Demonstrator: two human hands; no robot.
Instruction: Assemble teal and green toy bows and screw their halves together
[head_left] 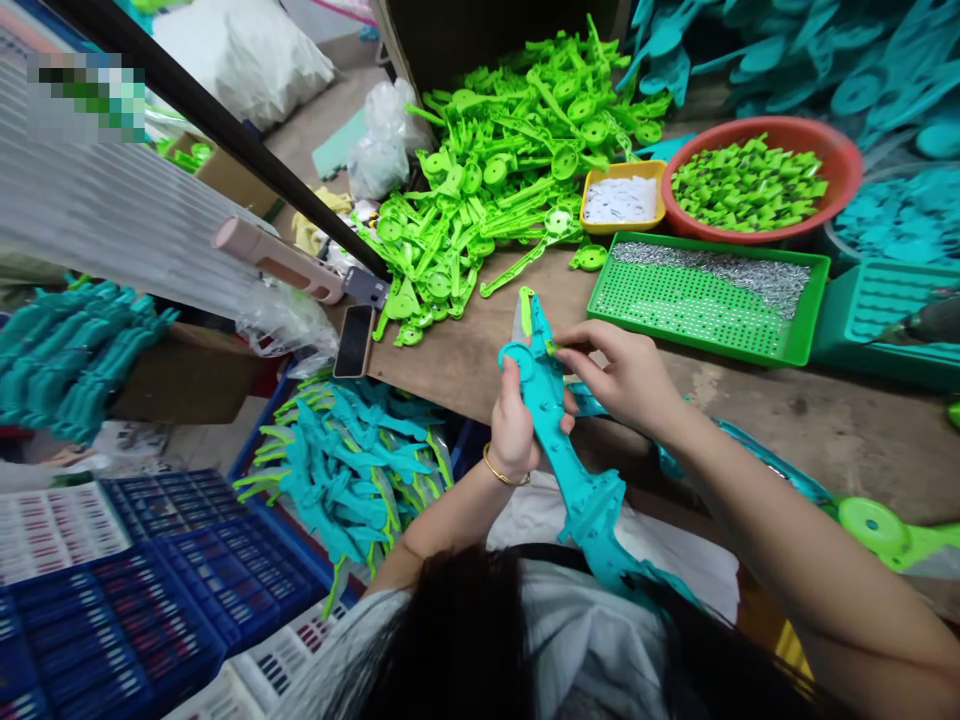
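Note:
My left hand [516,425] is wrapped around a long teal plastic toy part [570,465], its thumb beside a round disc near the upper end. The part tilts, its lower end reaching back towards my body. A lime-green strip [526,312] with a clear edge sticks out at its far tip. My right hand [626,375] is closed in a pinch at the part's upper right side, on a small green piece [553,348] that touches the teal body. Fingertips partly cover that piece. Under my right forearm lies another teal part [772,460] on the table.
Lime-green arms [480,190] are heaped at the back. Beyond my right hand stand a green tray [806,335] of metal screws, a yellow dish [626,226] of white bits and a red bowl [847,165] of green pieces. A phone [354,342] lies near the left edge, above piled teal parts [337,460].

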